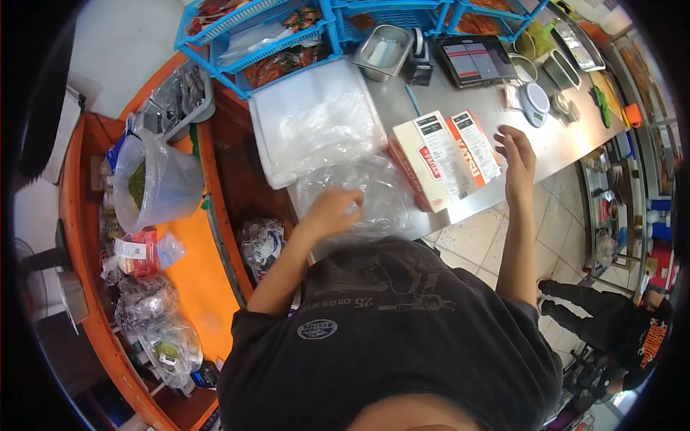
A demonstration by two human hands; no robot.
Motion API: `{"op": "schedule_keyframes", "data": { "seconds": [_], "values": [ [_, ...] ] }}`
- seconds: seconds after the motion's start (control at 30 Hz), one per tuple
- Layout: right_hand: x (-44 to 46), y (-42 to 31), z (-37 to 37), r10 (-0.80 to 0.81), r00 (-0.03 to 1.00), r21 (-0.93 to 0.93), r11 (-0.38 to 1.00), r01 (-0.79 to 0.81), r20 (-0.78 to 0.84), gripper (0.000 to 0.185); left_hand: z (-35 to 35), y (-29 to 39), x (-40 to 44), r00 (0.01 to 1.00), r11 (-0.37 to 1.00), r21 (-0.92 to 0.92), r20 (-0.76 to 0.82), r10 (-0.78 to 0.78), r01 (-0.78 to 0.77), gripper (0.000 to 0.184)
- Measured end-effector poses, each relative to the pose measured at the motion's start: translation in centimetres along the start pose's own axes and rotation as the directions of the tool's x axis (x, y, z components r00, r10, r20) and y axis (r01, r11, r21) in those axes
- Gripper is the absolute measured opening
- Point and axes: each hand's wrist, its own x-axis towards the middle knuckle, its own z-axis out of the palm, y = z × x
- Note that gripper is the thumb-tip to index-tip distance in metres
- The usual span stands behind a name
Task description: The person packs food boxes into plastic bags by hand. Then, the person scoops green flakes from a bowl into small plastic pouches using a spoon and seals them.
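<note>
Clear plastic film (388, 192) lay at near edge of steel table (444, 102), left hand (332, 212) curled over it; pinch, if any, unclear. Right hand (519, 152) spread loosely beside red-white box (480, 159). Film probably clung to itself; light pinch at one edge judged best.

The metal worktop (451, 102) before me carries, at left, a flat stack of clear plastic sheeting (316, 108), with a loose clear bag (384, 197) nearer my body. To their right lie a cream box (420, 161) and an orange box (473, 154), side by side. Farther from me are a blue stick (413, 99), a metal container (383, 52), a dark-framed screen (476, 61) and, farther right, a pale scale (534, 103).
</note>
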Motion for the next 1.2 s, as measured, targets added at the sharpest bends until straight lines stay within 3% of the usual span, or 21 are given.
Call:
{"op": "schedule_keyframes", "data": {
  "seconds": [0.07, 0.1, 0.13, 0.17, 0.2, 0.23, 0.27, 0.3, 0.37, 0.47, 0.53, 0.67, 0.77, 0.87, 0.97, 1.03, 1.1, 1.2],
  "values": [
    [-2.5, 1.9, 1.2, -0.037, 0.944, 0.122, 0.989, 0.081, -0.327, 0.022, -4.8, 1.1, 1.8, 0.983, 0.971, -0.178, -0.066, -0.174, 0.16, 0.02],
    [-2.8, 3.6, -3.5, -0.099, 0.9, 0.078, 0.986, 0.145, -0.426, 0.017, -2.7, 4.2, 5.9, 0.971, 0.937, -0.342, -0.191, -0.147, 0.075, 0.022],
    [-4.6, 6.4, -3.1, -0.067, 0.851, 0.131, 0.979, 0.157, -0.521, 0.013, -3.7, 4.9, 7.6, 0.947, 0.905, -0.422, -0.265, -0.18, 0.054, 0.023],
    [-6.8, 6.6, -0.9, 0.11, 0.846, 0.313, 0.947, 0.07, -0.522, 0.014, -4.3, 5.0, 9.6, 0.944, 0.899, -0.438, -0.306, -0.122, -0.026, 0.026],
    [-9.0, 8.0, 1.0, 0.23, 0.839, 0.41, 0.912, -0.01, -0.493, 0.023, -4.6, 4.9, 11.7, 0.936, 0.885, -0.454, -0.345, -0.068, -0.103, 0.03],
    [-10.5, 10.2, 2.2, 0.329, 0.844, 0.475, 0.874, -0.102, -0.424, 0.035, -3.8, 3.8, 14.7, 0.96, 0.885, -0.461, -0.27, -0.076, -0.06, 0.036],
    [-11.8, 11.3, 2.9, 0.446, 0.869, 0.589, 0.768, -0.251, -0.212, 0.037, -2.7, 2.6, 17.4, 0.977, 0.886, -0.462, -0.198, -0.081, -0.02, 0.043],
    [-12.4, 10.4, 4.5, 0.542, 0.836, 0.67, 0.653, -0.355, -0.085, 0.047, -2.0, 2.1, 19.2, 0.996, 0.875, -0.476, 0.024, -0.085, 0.086, 0.046],
    [-12.1, 9.5, 5.9, 0.594, 0.802, 0.649, 0.583, -0.488, 0.069, 0.073, -1.3, 1.7, 21.4, 0.89, 0.854, -0.43, 0.449, -0.079, 0.292, 0.051],
    [-11.0, 6.6, 6.1, 0.483, 0.863, 0.68, 0.585, -0.443, 0.147, 0.071, -2.3, 3.5, 20.5, 0.869, 0.802, -0.459, 0.474, -0.143, 0.382, 0.051],
    [-10.5, 5.5, 6.1, 0.403, 0.908, 0.676, 0.637, -0.371, 0.118, 0.066, -4.6, 4.9, 18.4, 0.929, 0.861, -0.442, 0.359, -0.088, 0.253, 0.051],
    [-9.5, -0.8, 4.6, 0.271, 0.908, 0.459, 0.794, -0.398, 0.318, 0.057, -11.5, 11.8, 7.2, 0.99, 0.909, -0.398, -0.006, -0.139, 0.125, 0.048],
    [-9.3, -3.9, 6.9, 0.266, 0.769, 0.342, 0.778, -0.527, 0.581, 0.057, -14.2, 14.0, -0.4, 0.955, 0.926, -0.347, -0.194, -0.225, 0.147, 0.047],
    [-10.2, -3.8, 10.5, 0.275, 0.614, 0.295, 0.688, -0.663, 0.74, 0.058, -15.0, 14.0, -4.1, 0.872, 0.886, -0.209, -0.187, -0.452, 0.414, 0.049],
    [-10.7, -1.4, 12.0, 0.327, 0.586, 0.234, 0.693, -0.682, 0.741, 0.058, -12.6, 10.4, -5.5, 0.848, 0.829, -0.315, -0.118, -0.517, 0.462, 0.05],
    [-10.1, 0.7, 11.5, 0.347, 0.582, 0.169, 0.738, -0.653, 0.736, 0.059, -9.6, 8.2, -5.4, 0.839, 0.733, -0.547, -0.099, -0.535, 0.403, 0.05],
    [-9.0, 4.0, 10.6, 0.376, 0.588, 0.072, 0.798, -0.598, 0.716, 0.061, -5.1, 4.0, -4.4, 0.889, 0.64, -0.717, -0.065, -0.454, 0.275, 0.047],
    [-9.0, 4.5, 9.5, 0.449, 0.574, -0.127, 0.849, -0.513, 0.685, 0.062, 1.9, -1.4, -3.6, 0.761, 0.518, -0.772, -0.07, -0.645, 0.368, 0.044]
  ]
}}
